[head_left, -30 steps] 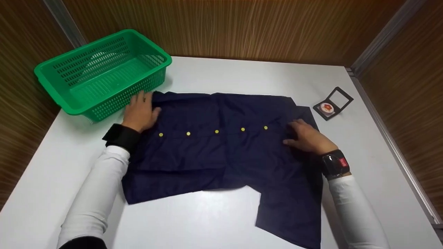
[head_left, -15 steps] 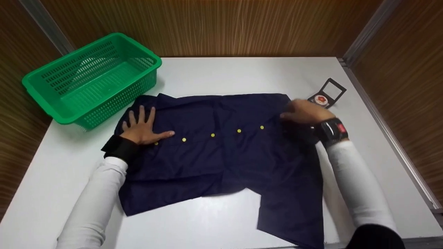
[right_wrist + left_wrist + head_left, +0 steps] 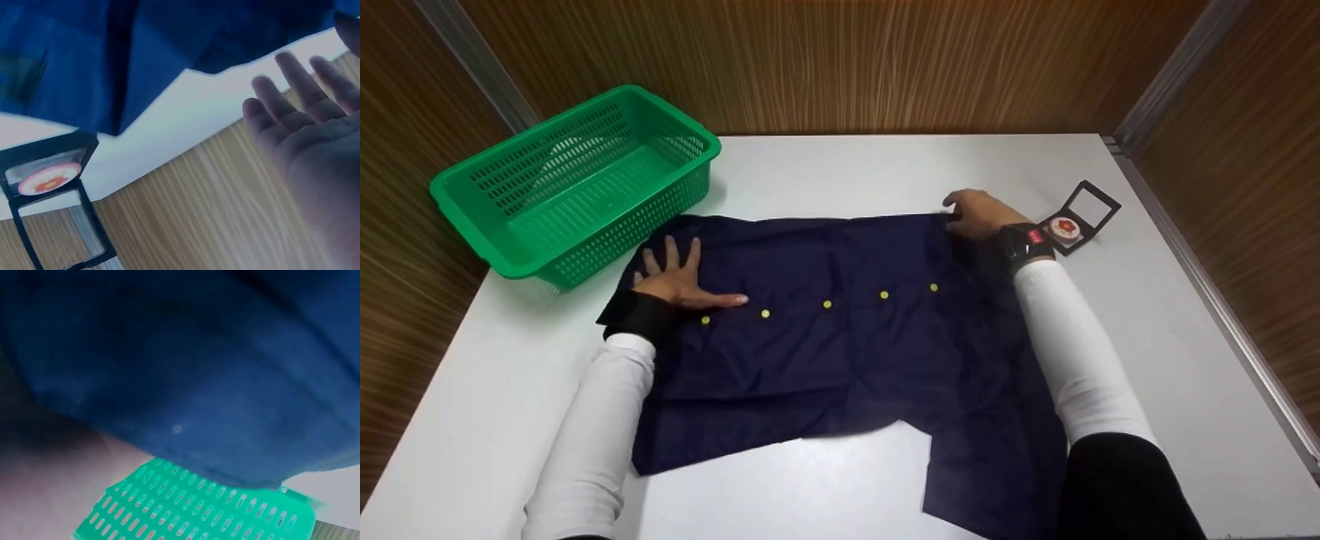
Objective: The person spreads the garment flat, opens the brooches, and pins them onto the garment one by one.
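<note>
A navy blue shirt (image 3: 810,352) with a row of yellow buttons lies spread on the white table (image 3: 780,487), one sleeve (image 3: 994,465) pointing toward the near edge. My left hand (image 3: 671,285) rests on its left part with fingers spread wide and the thumb beside the buttons. At the upper right edge of the cloth is my right hand (image 3: 979,214), and its fingers (image 3: 306,93) are relaxed and slightly bent, with nothing between them in the right wrist view. Blue cloth (image 3: 185,382) fills most of the left wrist view and hides the left fingers.
A green plastic basket (image 3: 630,225) with slotted walls stands at the back left, close to the shirt. To the right of my right wrist lies an opened black compact-like case (image 3: 1084,217) with a red flower design. Wood-grain panels (image 3: 840,67) border the table.
The left hand has shifted down from the shirt's top left corner and spread its fingers on the cloth. My right hand has moved up and left to the top right edge.
</note>
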The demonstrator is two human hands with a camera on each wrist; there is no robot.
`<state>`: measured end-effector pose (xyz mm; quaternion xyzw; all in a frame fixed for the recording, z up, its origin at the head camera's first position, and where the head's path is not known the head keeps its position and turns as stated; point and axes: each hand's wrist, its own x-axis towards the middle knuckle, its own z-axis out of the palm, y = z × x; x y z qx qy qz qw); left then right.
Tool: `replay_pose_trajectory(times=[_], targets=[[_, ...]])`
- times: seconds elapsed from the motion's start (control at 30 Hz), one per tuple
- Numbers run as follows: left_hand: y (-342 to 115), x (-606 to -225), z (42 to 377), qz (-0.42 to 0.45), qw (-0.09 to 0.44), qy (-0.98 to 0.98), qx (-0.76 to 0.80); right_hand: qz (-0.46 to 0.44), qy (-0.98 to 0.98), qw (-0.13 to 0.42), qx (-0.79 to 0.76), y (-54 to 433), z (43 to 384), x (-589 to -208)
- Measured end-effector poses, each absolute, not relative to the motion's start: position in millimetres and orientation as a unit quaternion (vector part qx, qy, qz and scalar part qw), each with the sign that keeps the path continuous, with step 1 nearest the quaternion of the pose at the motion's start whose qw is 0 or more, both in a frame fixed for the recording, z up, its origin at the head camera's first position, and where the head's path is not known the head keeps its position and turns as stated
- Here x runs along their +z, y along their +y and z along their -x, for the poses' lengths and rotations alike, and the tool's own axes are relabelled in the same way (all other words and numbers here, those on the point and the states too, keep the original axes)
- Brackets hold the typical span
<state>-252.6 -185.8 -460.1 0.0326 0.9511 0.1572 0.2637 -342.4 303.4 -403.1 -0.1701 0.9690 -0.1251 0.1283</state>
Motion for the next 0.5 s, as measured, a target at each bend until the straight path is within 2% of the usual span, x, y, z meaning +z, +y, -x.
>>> replay_pose_trajectory(times=[0.13, 0.27, 0.37, 0.43, 0.5], targets=[[-189, -468, 252, -0.027, 0.263, 0.950, 0.167, 0.165, 0.976, 0.093, -0.112, 300, 341, -411], [-192, -481, 257, -0.028, 0.251, 0.951, 0.177, 0.180, 0.979, -0.020, -0.090, 301, 327, -403], [-191, -481, 257, -0.037, 0.245, 0.952, 0.181, 0.241, 0.963, -0.091, -0.075, 299, 305, -393], [-192, -484, 259, -0.039, 0.243, 0.952, 0.180, 0.283, 0.953, -0.089, -0.067, 297, 286, -388], [-194, -483, 259, -0.043, 0.245, 0.952, 0.179, 0.315, 0.946, -0.031, -0.069, 295, 266, -386]])
